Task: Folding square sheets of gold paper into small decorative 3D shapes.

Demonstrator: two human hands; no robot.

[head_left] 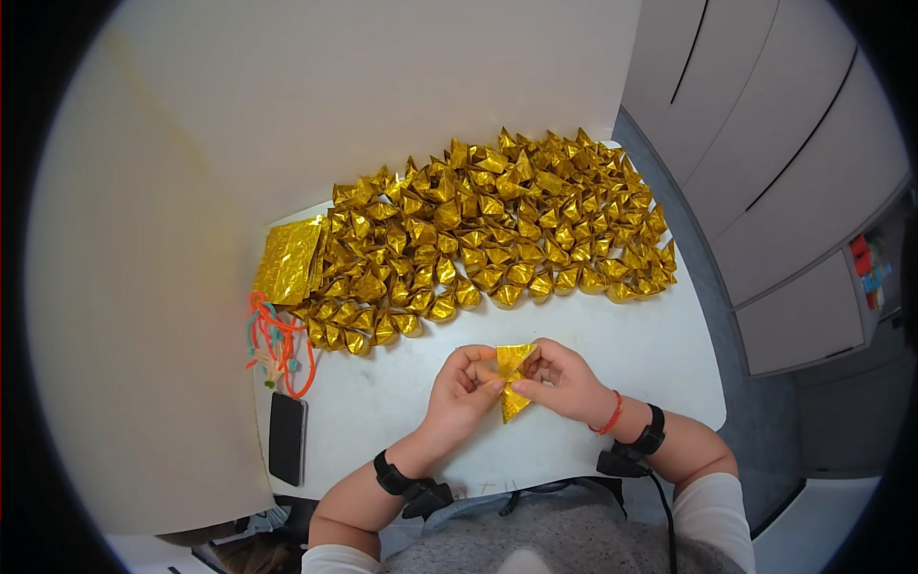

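A piece of gold foil paper (513, 360), partly folded and tapering to a point toward me, is held above the white table near its front edge. My left hand (463, 390) pinches its left side between thumb and fingers. On the other side my right hand (564, 381) grips it the same way, its thumb pressed on the middle near my left thumb. Beyond both hands stand many folded gold foil ingots (497, 234) with pointed ends, packed in rows. Flat gold foil sheets (289, 260) lie stacked at their left end.
Tangled orange and teal cords (277, 330) lie at the table's left edge, with a black phone (288, 438) nearer me. White walls (382, 86) rise behind and to the left of the table (660, 354). Grey cabinets (755, 143) stand to the right. A cable hangs beside my right arm.
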